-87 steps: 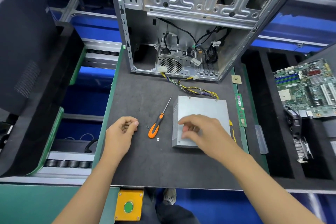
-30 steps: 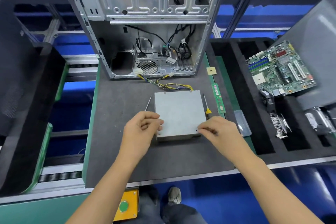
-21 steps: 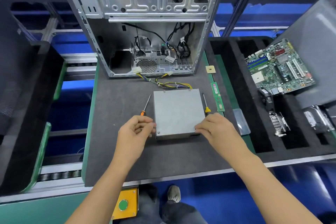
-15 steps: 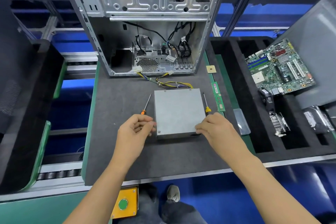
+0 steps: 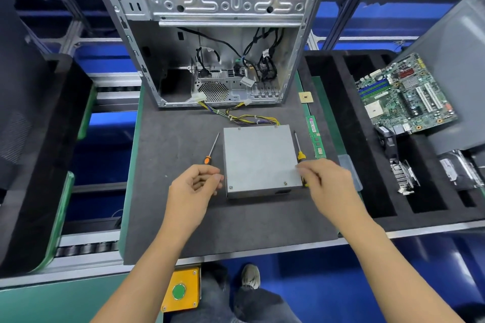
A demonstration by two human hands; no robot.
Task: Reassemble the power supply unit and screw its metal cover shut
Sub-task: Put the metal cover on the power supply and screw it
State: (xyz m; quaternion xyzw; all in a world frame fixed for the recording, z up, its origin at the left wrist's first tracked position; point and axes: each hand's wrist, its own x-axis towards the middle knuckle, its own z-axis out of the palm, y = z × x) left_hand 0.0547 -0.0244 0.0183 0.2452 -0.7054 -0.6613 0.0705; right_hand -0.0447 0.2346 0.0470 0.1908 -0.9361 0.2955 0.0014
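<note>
The power supply unit (image 5: 259, 160), a grey metal box with its cover on, lies on the dark mat (image 5: 168, 217). Small screws sit at its two near corners. Its yellow and black cable bundle (image 5: 249, 119) runs back into the open computer case (image 5: 223, 34). An orange-handled screwdriver (image 5: 210, 149) lies left of the unit, a yellow-handled one (image 5: 299, 151) right of it. My left hand (image 5: 194, 189) hovers beside the near left corner, fingers loosely curled, with nothing seen in it. My right hand (image 5: 325, 181), blurred, is over the yellow screwdriver's handle at the near right corner.
A RAM stick (image 5: 315, 137) and a small CPU chip (image 5: 306, 97) lie on the green strip to the right. Black foam trays further right hold a motherboard (image 5: 405, 97), a fan and a heatsink. A yellow box with a green button (image 5: 179, 291) hangs below the bench edge.
Both hands have come off the unit's near corners, and a screw now shows at each. My right hand has shifted right, over the yellow screwdriver's handle. The unit has not moved.
</note>
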